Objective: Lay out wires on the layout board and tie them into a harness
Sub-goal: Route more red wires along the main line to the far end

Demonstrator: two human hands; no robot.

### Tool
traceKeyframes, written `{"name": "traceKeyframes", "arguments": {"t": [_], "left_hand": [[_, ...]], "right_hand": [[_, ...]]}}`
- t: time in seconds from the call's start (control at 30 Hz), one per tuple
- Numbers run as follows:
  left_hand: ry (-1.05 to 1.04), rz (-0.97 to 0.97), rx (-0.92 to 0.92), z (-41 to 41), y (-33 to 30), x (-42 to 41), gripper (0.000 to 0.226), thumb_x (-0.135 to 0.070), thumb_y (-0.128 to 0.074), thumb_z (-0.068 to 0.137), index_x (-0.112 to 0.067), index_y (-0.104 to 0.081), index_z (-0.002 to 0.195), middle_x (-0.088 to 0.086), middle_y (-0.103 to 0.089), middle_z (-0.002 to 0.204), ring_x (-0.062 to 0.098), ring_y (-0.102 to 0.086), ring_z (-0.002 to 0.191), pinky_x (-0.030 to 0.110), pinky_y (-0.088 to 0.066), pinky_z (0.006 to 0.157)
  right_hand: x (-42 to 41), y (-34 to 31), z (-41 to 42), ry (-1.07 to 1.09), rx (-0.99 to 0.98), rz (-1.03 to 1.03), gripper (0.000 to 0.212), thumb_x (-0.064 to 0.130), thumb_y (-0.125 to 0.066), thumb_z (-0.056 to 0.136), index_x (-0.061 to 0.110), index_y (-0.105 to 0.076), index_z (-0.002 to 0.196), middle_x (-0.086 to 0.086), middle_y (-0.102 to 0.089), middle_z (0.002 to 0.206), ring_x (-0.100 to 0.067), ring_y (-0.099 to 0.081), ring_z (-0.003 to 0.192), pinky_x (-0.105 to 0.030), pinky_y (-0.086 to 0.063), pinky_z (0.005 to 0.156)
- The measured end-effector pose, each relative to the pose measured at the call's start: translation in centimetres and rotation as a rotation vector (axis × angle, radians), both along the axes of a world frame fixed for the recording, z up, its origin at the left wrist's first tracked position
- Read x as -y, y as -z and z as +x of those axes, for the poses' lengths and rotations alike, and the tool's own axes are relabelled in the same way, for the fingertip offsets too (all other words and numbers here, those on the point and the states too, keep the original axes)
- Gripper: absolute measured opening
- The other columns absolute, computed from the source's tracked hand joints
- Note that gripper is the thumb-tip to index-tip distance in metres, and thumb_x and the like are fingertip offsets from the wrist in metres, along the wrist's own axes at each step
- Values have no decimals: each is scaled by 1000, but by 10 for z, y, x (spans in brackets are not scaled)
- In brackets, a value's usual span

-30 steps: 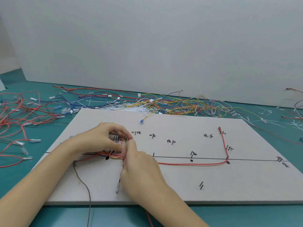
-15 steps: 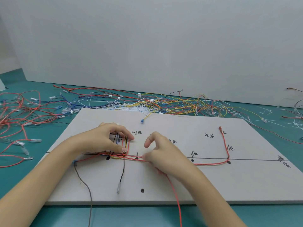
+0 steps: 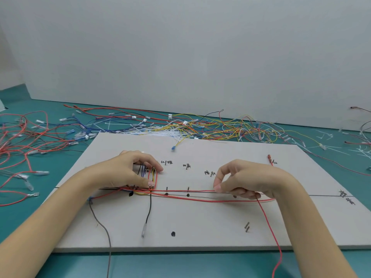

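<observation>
Grey card makes up the layout board (image 3: 200,221), and from the head camera I see it lying flat on a teal table (image 3: 60,157), with a straight pen line running across it, black dots along that line and small handwritten marks above it.

My left hand (image 3: 128,171) rests on the board's left part. Its fingers are curled over a bundle of wires (image 3: 149,173) in red, yellow, blue and black, and the thumb presses that bundle down right where it meets the pen line.

My right hand (image 3: 247,179) is further right along the line, well apart from the left. Thumb and curled fingers pinch a red wire (image 3: 180,190), which runs taut from the left thumb along the line to this pinch; its free end then falls off the board's near edge beneath my right wrist.

A second red wire lies just below it and turns up to a terminal near the right-hand marks. A black wire (image 3: 149,211) drops from the bundle toward me and ends in a clear terminal. A grey wire (image 3: 100,223) trails off the near-left edge.

Behind the board lies a loose heap of spare wires (image 3: 210,127) and white cable ties.
</observation>
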State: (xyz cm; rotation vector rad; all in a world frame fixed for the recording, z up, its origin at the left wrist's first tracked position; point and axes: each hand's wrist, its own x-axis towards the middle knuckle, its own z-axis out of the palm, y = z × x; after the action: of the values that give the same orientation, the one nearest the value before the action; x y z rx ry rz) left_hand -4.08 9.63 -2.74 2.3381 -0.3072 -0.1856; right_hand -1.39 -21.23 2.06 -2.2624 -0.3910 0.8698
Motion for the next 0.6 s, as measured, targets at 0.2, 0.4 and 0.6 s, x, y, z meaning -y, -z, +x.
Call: {"name": "traceKeyframes", "arguments": {"t": [0.2,0.4,0.6], "left_hand": [[-1,14,5,0,0,0,36,-31,-84,73,-52,-68,97,-12,-62,113,2,-50,115,32,-35,108],[1,15,1,0,0,0,36,-32,-84,72,-52,-68,97,-11,-61,114,1,-50,115,32,-36,108],[2,4,-2,0,0,0,36,-30,-85,72,-52,-68,97,-9,-61,114,1,-51,114,31,-36,108]], "right_hand": [[16,-3,4,5,-12,-70,7,21,-69,86,18,-65,82,4,-42,47,-12,-27,40,-19,-22,39],[25,-6,6,40,4,-167,7,18,-68,88,15,-65,82,3,-46,44,-10,-30,35,-18,-24,37],[22,-9,5,32,52,-249,7,18,-67,88,12,-65,84,3,-49,44,-12,-35,38,-19,-27,41]]}}
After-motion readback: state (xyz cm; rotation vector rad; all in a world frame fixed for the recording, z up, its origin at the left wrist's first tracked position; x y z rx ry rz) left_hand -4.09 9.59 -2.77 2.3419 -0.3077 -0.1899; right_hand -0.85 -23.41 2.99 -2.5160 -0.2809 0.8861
